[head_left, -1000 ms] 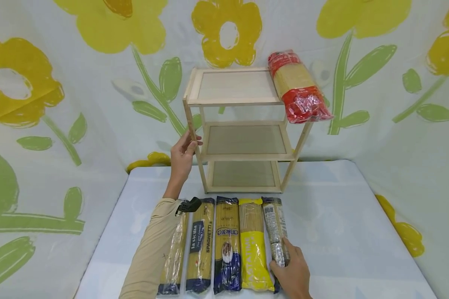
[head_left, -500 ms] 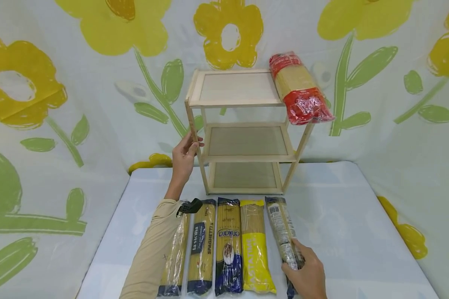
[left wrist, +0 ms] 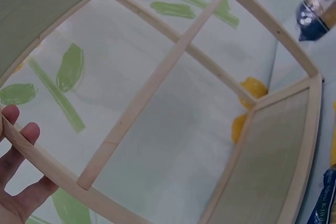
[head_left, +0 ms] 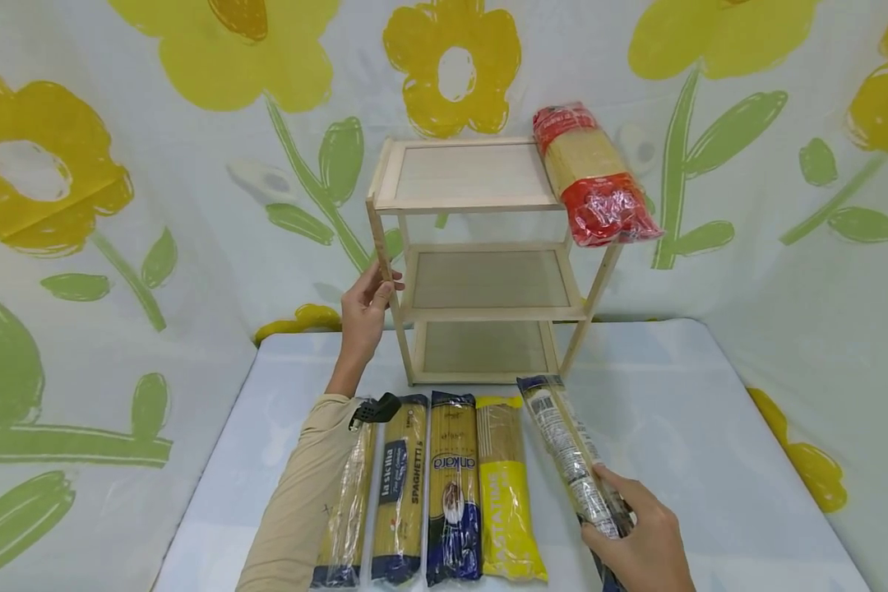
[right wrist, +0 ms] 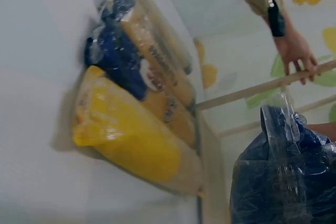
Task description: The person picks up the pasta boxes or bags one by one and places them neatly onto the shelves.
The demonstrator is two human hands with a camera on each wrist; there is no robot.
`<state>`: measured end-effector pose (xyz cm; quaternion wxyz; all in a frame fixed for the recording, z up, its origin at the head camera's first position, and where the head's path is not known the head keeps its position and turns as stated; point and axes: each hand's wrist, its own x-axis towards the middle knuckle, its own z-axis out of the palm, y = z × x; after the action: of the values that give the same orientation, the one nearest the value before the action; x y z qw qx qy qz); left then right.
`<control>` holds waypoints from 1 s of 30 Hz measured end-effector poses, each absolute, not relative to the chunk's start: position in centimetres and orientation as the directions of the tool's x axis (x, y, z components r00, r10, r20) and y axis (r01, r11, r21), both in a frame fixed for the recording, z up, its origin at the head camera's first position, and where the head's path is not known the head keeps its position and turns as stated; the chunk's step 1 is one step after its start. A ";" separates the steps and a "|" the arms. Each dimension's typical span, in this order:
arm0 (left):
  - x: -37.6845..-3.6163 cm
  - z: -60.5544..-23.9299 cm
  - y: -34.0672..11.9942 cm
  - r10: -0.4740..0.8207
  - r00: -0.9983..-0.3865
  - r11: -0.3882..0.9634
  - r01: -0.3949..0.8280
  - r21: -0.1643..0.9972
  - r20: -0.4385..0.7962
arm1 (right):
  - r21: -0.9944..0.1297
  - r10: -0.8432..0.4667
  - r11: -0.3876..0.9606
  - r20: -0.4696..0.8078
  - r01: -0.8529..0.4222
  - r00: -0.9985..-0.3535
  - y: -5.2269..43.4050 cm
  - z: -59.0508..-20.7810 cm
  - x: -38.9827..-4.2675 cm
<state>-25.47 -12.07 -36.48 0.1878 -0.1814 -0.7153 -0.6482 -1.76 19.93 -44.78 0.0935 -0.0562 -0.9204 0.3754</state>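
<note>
The navy-ended pasta packet (head_left: 571,448) slants at lower right of the head view, its near end gripped by the right hand (head_left: 642,526). To its left lie the Pastatime packet (head_left: 511,510) and the Ankara packet (head_left: 453,489). Farther, at centre, I see the left hand (head_left: 365,308) clasping the three-tier wooden shelf (head_left: 492,279) by its post (head_left: 379,234).

Booth-like indoor setup, flower-print walls (head_left: 577,49) on 3 sides, pale table (head_left: 696,436)
</note>
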 end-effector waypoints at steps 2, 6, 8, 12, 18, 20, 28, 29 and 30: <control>-25.5 -36.5 -12.0 0.021 -0.864 0.096 0.503 0.859 0.503 | -0.691 0.158 0.722 0.165 0.000 -0.974 20.2 -43.8 -1.5; -25.6 -36.5 -11.9 0.020 -0.864 0.095 0.503 0.859 0.503 | -0.686 0.130 0.726 0.215 -0.055 -0.968 20.6 -41.5 -1.3; -25.6 -36.6 -11.8 0.022 -0.864 0.090 0.504 0.859 0.504 | -0.688 0.111 0.721 0.226 -0.078 -0.968 20.7 -40.1 -1.3; -25.7 -36.6 -11.7 0.030 -0.864 0.079 0.504 0.860 0.503 | -0.693 0.062 0.710 0.244 -0.129 -0.968 21.0 -37.4 -1.3; -25.7 -36.8 -12.0 0.018 -0.859 0.077 0.512 0.856 0.512 | -0.694 -0.020 0.688 0.275 -0.213 -0.961 21.0 -33.5 -2.0; -25.7 -36.8 -12.0 0.012 -0.856 0.067 0.516 0.854 0.517 | -0.679 -0.048 0.688 0.310 -0.256 -0.950 20.9 -32.3 -2.5; -25.9 -36.8 -12.0 0.014 -0.860 0.049 0.510 0.859 0.510 | -0.605 -0.135 0.676 0.458 -0.420 -0.878 20.7 -28.2 -3.7; -25.9 -36.8 -12.0 0.013 -0.861 0.054 0.509 0.859 0.509 | -0.597 -0.140 0.677 0.470 -0.430 -0.872 20.7 -27.8 -3.8; -25.9 -36.9 -12.1 0.013 -0.861 0.059 0.509 0.859 0.509 | -0.590 -0.140 0.681 0.476 -0.434 -0.868 20.6 -27.3 -3.9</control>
<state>-25.87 -12.06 -36.85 0.1875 -0.1856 -0.7031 -0.6603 -3.91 20.58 -27.29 0.2004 0.1604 -0.8945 0.3660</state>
